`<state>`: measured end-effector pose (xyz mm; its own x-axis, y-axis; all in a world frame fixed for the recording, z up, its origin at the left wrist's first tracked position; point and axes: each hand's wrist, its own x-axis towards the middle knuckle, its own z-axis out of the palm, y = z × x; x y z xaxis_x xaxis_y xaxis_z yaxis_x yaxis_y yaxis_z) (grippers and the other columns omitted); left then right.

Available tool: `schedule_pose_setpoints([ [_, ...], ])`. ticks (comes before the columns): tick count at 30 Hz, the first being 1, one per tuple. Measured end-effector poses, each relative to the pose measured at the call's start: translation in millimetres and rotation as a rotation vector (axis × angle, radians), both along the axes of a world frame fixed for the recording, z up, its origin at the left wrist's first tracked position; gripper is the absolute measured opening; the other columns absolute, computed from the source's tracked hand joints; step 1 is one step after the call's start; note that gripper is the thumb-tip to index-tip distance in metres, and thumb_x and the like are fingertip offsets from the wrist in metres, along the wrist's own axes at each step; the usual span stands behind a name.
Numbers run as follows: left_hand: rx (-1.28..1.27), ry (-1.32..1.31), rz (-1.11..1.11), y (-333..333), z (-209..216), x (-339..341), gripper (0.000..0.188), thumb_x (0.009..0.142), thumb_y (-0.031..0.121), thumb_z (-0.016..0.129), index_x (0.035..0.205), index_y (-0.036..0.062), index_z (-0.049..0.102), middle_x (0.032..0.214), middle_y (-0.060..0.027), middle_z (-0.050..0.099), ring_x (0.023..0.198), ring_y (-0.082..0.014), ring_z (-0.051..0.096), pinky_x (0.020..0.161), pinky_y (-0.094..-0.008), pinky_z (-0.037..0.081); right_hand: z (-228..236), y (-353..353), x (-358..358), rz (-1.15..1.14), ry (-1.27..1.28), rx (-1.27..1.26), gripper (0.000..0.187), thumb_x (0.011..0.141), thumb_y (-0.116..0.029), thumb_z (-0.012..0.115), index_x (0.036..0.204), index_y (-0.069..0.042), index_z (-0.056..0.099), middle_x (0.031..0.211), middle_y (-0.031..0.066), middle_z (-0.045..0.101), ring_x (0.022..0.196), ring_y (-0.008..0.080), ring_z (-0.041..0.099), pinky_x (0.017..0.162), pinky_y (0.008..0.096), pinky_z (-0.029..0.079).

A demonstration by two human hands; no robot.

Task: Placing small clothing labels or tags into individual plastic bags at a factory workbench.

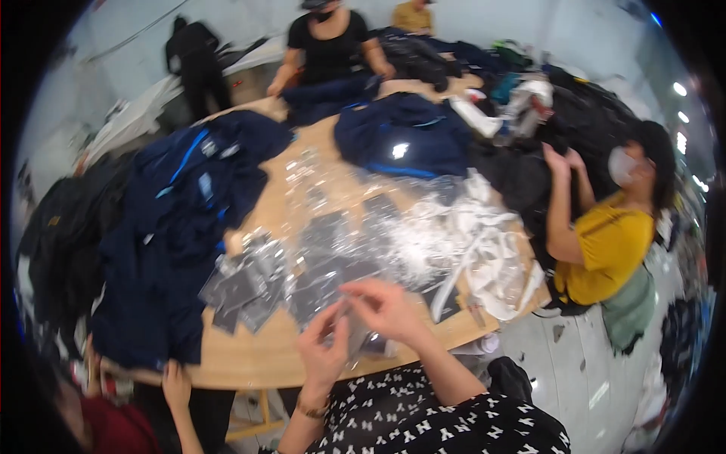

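Note:
Above the table's near edge, my left hand (324, 354) and my right hand (392, 312) are close together with fingers pinched. Between them hangs a small clear plastic bag (354, 340), blurred, and its contents cannot be made out. Just beyond my hands lies a loose spread of clear bags with dark grey flat pieces (321, 234). To the left of my hands sits a heap of similar grey packets (243, 286). White strips and crumpled clear plastic (484, 246) are piled to the right.
Navy garments (162, 257) cover the left of the wooden table (261, 352); another navy garment (401, 136) lies at the far side. Scissors (475, 314) rest near the right edge. Co-workers surround the table, including a person in yellow (612, 250) and a hand (176, 386) at lower left.

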<state>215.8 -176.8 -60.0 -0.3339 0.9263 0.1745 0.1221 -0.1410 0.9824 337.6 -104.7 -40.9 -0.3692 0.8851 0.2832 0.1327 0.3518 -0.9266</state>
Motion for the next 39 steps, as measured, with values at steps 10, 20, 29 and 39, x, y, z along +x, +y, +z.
schedule_pose_setpoints([
  [10, -0.072, -0.641, -0.071, 5.4, -43.7, -27.5, 0.023, 0.084, 0.016, 0.058, 0.099, -0.0019, 0.057, 0.09, -0.0074, 0.061, 0.076, -0.0116, 0.058, 0.064, -0.0237, 0.047, -0.4, 4.3, 1.7, 0.265, 0.056, 0.019, 0.01, 0.079, -0.005, 0.056, 0.089, -0.002, 0.058, 0.082, 0.0088, 0.058, 0.078, 0.022, 0.058, 0.068, 0.0291, 0.045],
  [20, -0.29, 0.058, -0.078, -0.6, 2.3, -30.9, 0.02, 0.083, 0.014, 0.06, 0.096, -0.001, 0.062, 0.082, -0.0063, 0.064, 0.073, -0.0105, 0.057, 0.07, -0.0217, 0.045, -6.6, 7.2, 4.8, 0.33, 0.02, 0.031, 0.01, 0.08, -0.007, 0.057, 0.088, -0.002, 0.057, 0.079, 0.0095, 0.058, 0.071, 0.0211, 0.057, 0.062, 0.0304, 0.044],
  [29, -0.161, 0.056, -0.013, -0.5, 3.5, -24.6, 0.014, 0.084, 0.011, 0.058, 0.089, -0.0016, 0.06, 0.079, -0.0054, 0.061, 0.068, -0.011, 0.055, 0.063, -0.0232, 0.045, 0.0, 6.6, 4.4, 0.315, 0.068, -0.087, 0.023, 0.079, -0.01, 0.059, 0.1, -0.004, 0.052, 0.072, 0.0082, 0.057, 0.065, 0.0174, 0.054, 0.061, 0.0288, 0.043],
  [39, 0.063, -0.538, 0.083, -4.2, 0.3, -39.5, 0.008, 0.086, 0.013, 0.049, 0.089, 0.0069, 0.045, 0.096, -0.0098, 0.059, 0.086, -0.0149, 0.058, 0.061, -0.024, 0.048, -36.7, 12.7, -8.9, 0.381, 0.21, -0.267, 0.016, 0.08, -0.011, 0.063, 0.091, -0.002, 0.056, 0.071, -0.0013, 0.055, 0.066, 0.005, 0.05, 0.059, 0.0205, 0.042],
])
